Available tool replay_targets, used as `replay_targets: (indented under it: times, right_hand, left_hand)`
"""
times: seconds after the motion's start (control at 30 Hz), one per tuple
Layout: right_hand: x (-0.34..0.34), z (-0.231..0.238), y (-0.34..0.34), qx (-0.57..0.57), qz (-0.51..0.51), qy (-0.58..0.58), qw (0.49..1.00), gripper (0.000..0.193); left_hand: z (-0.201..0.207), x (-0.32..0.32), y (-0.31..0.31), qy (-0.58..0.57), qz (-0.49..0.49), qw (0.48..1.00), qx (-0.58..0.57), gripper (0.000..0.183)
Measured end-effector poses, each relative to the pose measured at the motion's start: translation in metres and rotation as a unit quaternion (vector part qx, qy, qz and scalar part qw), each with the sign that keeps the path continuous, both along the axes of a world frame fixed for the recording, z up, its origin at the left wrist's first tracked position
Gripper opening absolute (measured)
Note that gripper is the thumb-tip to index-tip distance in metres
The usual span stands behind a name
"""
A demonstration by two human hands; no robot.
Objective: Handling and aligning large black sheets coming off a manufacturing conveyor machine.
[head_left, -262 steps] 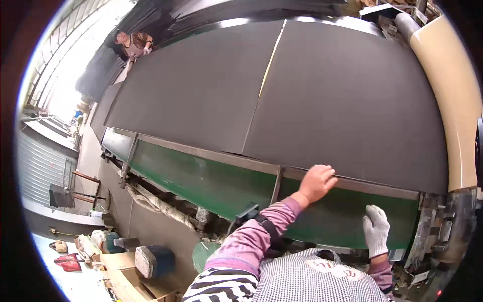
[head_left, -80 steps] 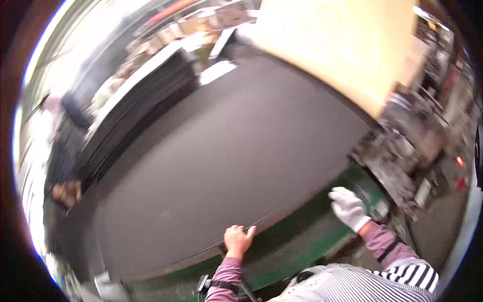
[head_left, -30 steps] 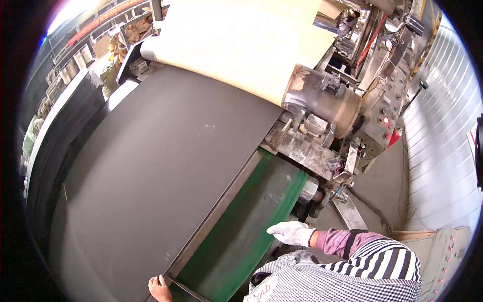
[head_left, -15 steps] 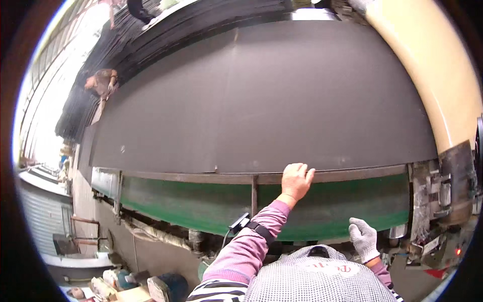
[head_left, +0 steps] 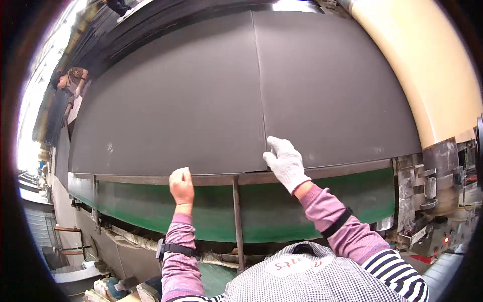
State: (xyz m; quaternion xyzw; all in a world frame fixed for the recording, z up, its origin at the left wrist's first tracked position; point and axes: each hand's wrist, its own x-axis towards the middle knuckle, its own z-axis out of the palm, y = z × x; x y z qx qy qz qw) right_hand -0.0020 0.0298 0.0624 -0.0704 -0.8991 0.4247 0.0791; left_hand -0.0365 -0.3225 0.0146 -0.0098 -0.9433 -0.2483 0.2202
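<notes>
Two wide dark grey sheets lie side by side on a machine bed, a left sheet (head_left: 171,100) and a right sheet (head_left: 342,90), with a narrow seam (head_left: 261,95) between them. My bare left hand (head_left: 181,187) is at the left sheet's near edge, its fingers closed over that edge. My right hand (head_left: 286,162), in a white knit glove, rests by the near end of the seam. Its thumb and forefinger are apart, and the fingertips touch the sheet surface there. The palm side of both hands is hidden.
A metal rail (head_left: 322,171) runs along the front, above a green belt (head_left: 211,211). A large cream roller (head_left: 412,55) stands at the right, near machine fittings (head_left: 427,191). Another person (head_left: 75,80) is at the far left, beside dark stacked sheets (head_left: 95,50).
My left hand has moved left along the near edge. My gloved right hand has come up from beside my body to the seam. The seam has shifted right past the rail's post.
</notes>
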Motion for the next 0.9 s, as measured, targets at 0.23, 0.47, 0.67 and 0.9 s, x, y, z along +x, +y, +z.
replay_targets:
  times: [0.23,0.47,0.67,0.9]
  right_hand:
    - [0.004,-0.023,0.078,0.213,0.027,-0.068,0.974,0.034]
    - [0.028,-0.046,0.182,0.212,-0.006,-0.066,0.975,0.040]
    - [0.052,-0.029,0.265,0.254,-0.045,-0.111,0.960,0.037]
    - [0.083,-0.014,0.339,0.253,-0.178,-0.147,0.939,0.035]
  left_hand:
    - [-0.029,-0.051,-0.073,-0.049,0.058,0.985,-0.152,0.030]
    - [-0.024,-0.064,-0.083,-0.186,0.112,0.966,-0.138,0.041]
    - [-0.023,-0.032,-0.020,-0.151,-0.070,0.980,-0.109,0.034]
    - [0.005,-0.045,-0.031,-0.212,-0.127,0.964,-0.101,0.023]
